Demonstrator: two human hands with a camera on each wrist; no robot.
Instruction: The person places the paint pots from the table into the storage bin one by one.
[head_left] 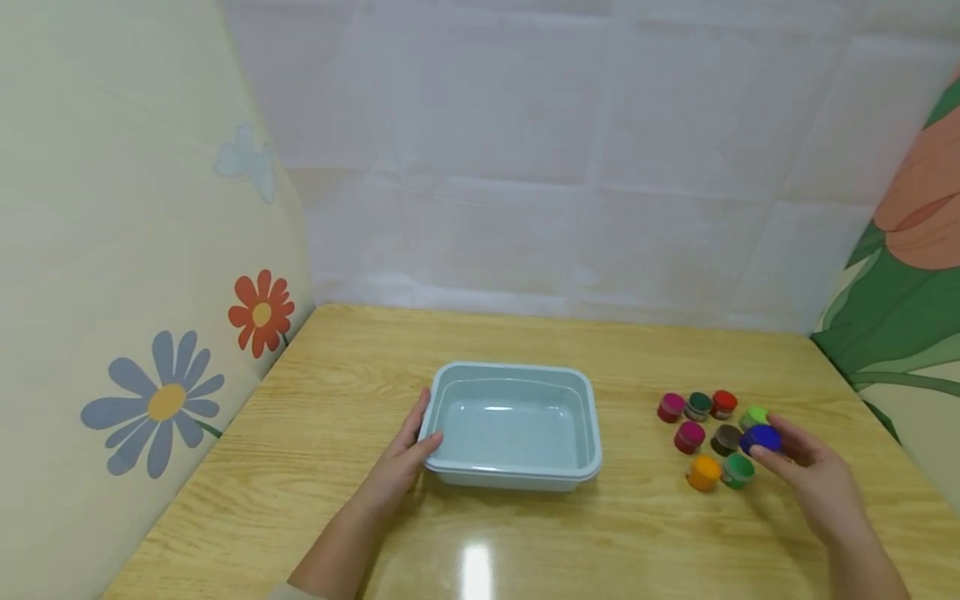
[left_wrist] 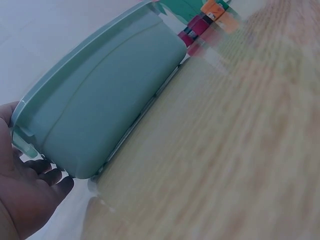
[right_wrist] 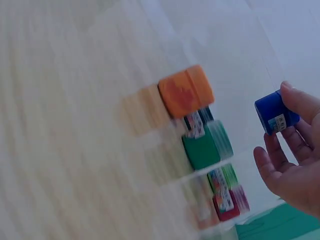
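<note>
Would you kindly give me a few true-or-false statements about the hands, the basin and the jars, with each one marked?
1. The right hand holds the blue jar. True.
2. The orange jar stands on the table. True.
3. The blue jar stands on the table too. False: the right wrist view shows it raised off the table.
4. The left hand grips the basin at its left end. True.
5. Several jars lie in the basin. False: no jar is in it.
6. In the head view, the orange jar is left of the basin. False: it is to the right.
</note>
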